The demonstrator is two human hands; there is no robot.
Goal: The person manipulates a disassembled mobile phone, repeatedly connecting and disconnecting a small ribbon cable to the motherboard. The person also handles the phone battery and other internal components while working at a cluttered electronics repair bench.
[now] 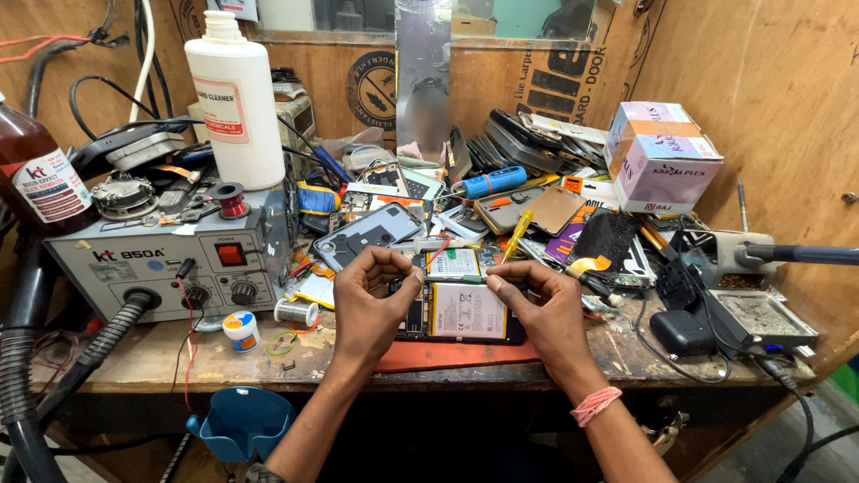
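Note:
An opened phone (pixel 465 313) lies back-up on an orange mat (pixel 447 356) at the bench's front edge, its white battery exposed. Just above it, a thin metal tool with a green section (pixel 465 279) is held level between both hands. My left hand (pixel 371 304) pinches its left end with fingertips closed. My right hand (pixel 541 309), with a pink band at the wrist, pinches the right end. Both hands hover directly over the phone's upper half.
A grey hot-air station (pixel 170 259) with a hose stands at left, a white bottle (pixel 237 98) and brown bottle (pixel 40 170) on and behind it. Phone parts, a yellow screwdriver (pixel 519 228) and a pink-white box (pixel 662 156) crowd the back. A soldering stand (pixel 761 313) sits right.

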